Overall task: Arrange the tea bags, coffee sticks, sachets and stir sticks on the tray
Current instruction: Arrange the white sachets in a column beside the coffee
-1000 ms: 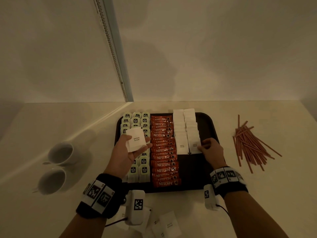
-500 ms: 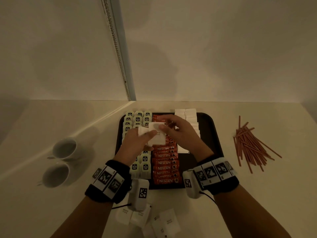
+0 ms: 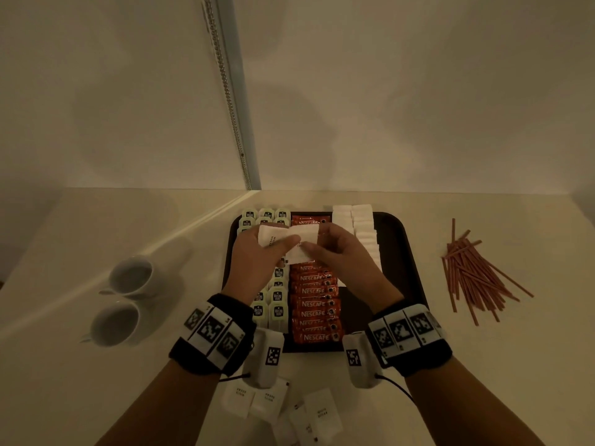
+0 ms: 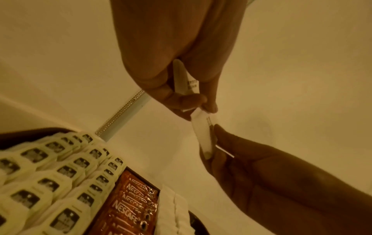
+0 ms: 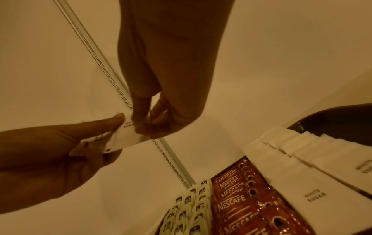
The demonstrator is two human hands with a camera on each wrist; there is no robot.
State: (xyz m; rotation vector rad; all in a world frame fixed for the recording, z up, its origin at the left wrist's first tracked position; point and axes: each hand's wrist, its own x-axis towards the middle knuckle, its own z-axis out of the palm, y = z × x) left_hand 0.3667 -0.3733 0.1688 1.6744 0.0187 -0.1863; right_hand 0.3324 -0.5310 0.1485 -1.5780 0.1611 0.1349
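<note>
Above the dark tray, my left hand holds a small stack of white sugar sachets between thumb and fingers. My right hand meets it and pinches one sachet of that stack. The left wrist view shows this sachet edge-on between both hands; in the right wrist view the sachet reads "WHITE SUGAR". On the tray lie rows of tea bags, orange coffee sticks and white sachets. Brown stir sticks lie loose on the table, right of the tray.
Several loose sachets lie on the table in front of the tray, under my wrists. Two white cups stand to the left. A wall with a metal strip rises behind the table.
My right hand left the sachet rows on the tray, crossed to my left hand and took hold of a sachet in the stack. Both hands now sit slightly further back over the tray.
</note>
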